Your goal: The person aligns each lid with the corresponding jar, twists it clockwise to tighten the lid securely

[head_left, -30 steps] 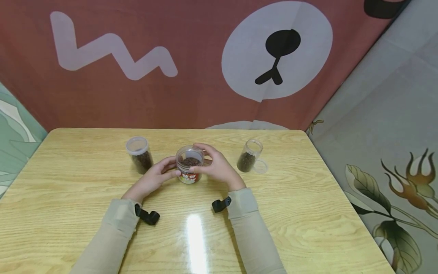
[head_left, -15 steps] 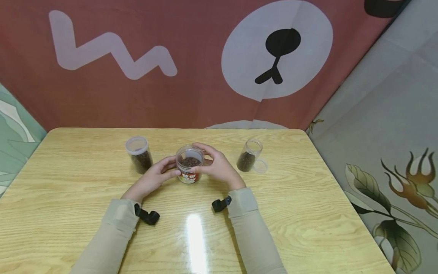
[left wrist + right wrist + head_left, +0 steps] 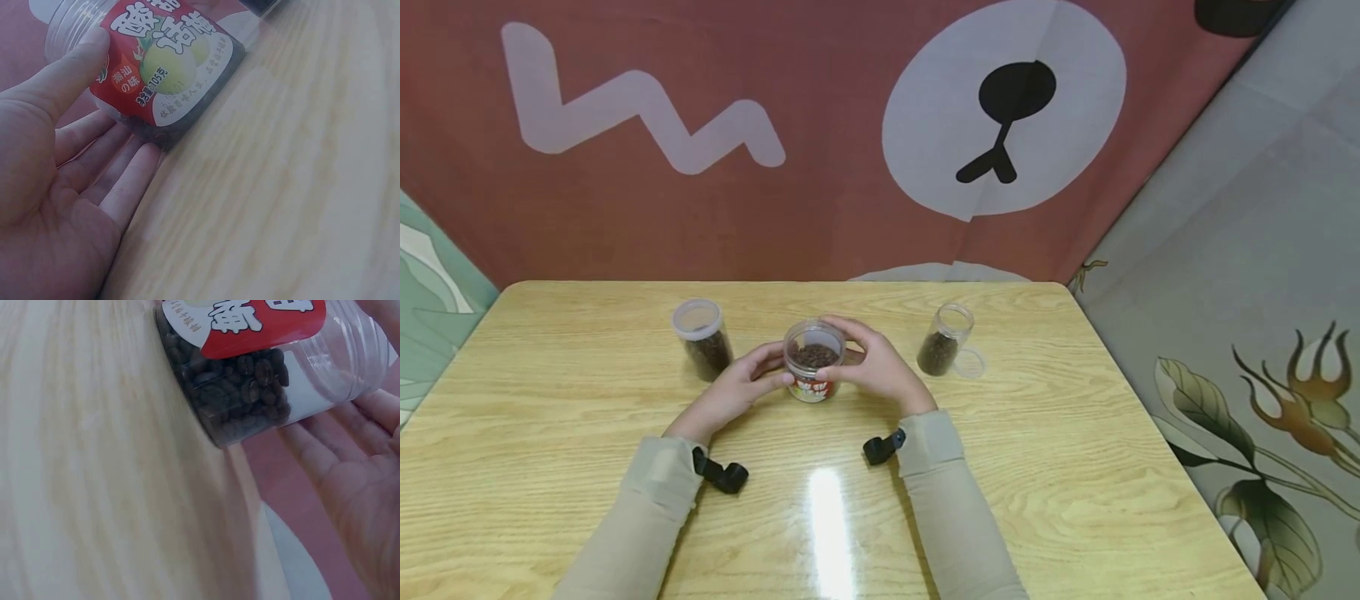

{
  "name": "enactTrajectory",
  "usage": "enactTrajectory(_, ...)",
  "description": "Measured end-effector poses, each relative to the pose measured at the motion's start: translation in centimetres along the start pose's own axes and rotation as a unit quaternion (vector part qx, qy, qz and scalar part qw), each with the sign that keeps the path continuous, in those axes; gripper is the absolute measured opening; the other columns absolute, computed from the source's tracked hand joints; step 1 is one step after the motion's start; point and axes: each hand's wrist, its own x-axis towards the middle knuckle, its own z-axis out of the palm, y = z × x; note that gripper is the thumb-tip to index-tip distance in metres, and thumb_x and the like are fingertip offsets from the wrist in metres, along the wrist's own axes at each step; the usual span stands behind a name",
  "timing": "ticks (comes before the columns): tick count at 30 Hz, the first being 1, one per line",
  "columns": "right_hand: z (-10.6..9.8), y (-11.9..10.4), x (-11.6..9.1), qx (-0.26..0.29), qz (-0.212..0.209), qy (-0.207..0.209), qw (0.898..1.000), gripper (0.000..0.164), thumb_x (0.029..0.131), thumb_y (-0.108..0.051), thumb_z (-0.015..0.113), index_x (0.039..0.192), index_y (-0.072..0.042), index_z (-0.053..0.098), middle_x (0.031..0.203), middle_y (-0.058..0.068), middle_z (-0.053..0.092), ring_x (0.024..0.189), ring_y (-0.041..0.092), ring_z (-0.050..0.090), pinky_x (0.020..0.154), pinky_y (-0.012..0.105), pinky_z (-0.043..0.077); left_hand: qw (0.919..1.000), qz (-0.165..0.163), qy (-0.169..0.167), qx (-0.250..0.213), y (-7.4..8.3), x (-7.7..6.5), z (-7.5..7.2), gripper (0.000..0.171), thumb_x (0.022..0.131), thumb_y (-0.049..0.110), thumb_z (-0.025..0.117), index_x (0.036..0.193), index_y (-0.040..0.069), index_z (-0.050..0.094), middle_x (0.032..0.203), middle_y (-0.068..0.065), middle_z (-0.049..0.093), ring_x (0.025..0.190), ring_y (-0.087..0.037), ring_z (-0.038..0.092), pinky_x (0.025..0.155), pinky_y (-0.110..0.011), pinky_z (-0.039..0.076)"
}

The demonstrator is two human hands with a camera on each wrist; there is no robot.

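A clear plastic jar [image 3: 812,385] with a red printed label stands upright on the table between my two hands, its top uncovered. Dark coffee beans [image 3: 250,387] fill its lower part. My left hand [image 3: 737,392] holds its left side, thumb at the front and fingers reaching round behind. On the other side my right hand [image 3: 880,367] grips near the rim, thumb in front and fingers at the back. In the left wrist view the thumb lies against the label [image 3: 169,62], with the fingers low beside the base.
Left of the hands stands a taller jar [image 3: 707,354] of dark contents with a whitish lid. A smaller lidless jar [image 3: 940,350] of dark contents is at right, a clear round lid [image 3: 970,363] lying beside it. A curtain hangs behind the table's [image 3: 1075,467] far edge.
The view has shifted very slightly. Both hands keep the same hold on the jar, and nothing else has visibly moved.
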Motion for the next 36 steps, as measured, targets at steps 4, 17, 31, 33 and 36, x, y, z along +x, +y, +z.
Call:
enactTrajectory(4,0.01,0.21,0.11,0.01,-0.003,0.001,1.0,0.074,0.084,-0.003,0.083,0.15,-0.014,0.051,0.145,0.006,0.051,0.13,0.029,0.055,0.105,0.033,0.049,1.0,-0.001,-0.001,-0.002,-0.02,0.04,0.05,0.059,0.101,0.018,0.065,0.151,0.0,0.041,0.149,-0.023,0.049,0.14,-0.039,0.043,0.113,-0.046,0.039)
enactTrajectory(17,-0.34,0.09,-0.07,-0.032,-0.009,-0.003,0.999,0.077,0.083,-0.011,0.086,0.151,-0.019,0.05,0.146,-0.001,0.048,0.13,0.021,0.053,0.104,0.031,0.05,1.0,-0.004,-0.002,-0.006,-0.09,0.3,0.02,0.059,0.101,0.017,0.066,0.152,0.0,0.041,0.149,-0.023,0.048,0.14,-0.039,0.043,0.113,-0.052,0.038)
enactTrajectory(31,0.04,-0.3,-0.09,-0.057,-0.008,-0.01,0.998,0.079,0.084,-0.013,0.086,0.152,-0.017,0.046,0.144,0.003,0.048,0.13,0.022,0.051,0.106,0.033,0.049,0.9999,-0.009,0.001,0.007,-0.01,-0.08,-0.04,0.059,0.101,0.018,0.066,0.152,0.001,0.041,0.15,-0.022,0.048,0.141,-0.037,0.043,0.112,-0.04,0.04)
enactTrajectory(33,0.03,-0.42,-0.14,-0.066,-0.001,-0.007,0.998,0.082,0.085,-0.015,0.085,0.154,-0.018,0.042,0.146,0.003,0.046,0.13,0.021,0.05,0.106,0.033,0.048,0.9999,-0.005,0.002,0.011,0.02,0.02,0.01,0.059,0.101,0.018,0.066,0.151,0.001,0.041,0.149,-0.023,0.049,0.14,-0.037,0.043,0.112,-0.036,0.04)
enactTrajectory(36,0.16,-0.68,-0.12,-0.078,-0.001,-0.007,0.997,0.08,0.088,-0.019,0.082,0.157,-0.019,0.039,0.148,0.004,0.043,0.13,0.022,0.049,0.106,0.034,0.049,0.9999,-0.002,0.005,0.015,0.02,0.0,0.05,0.058,0.101,0.017,0.066,0.151,0.001,0.042,0.148,-0.023,0.05,0.14,-0.038,0.044,0.112,-0.037,0.04)
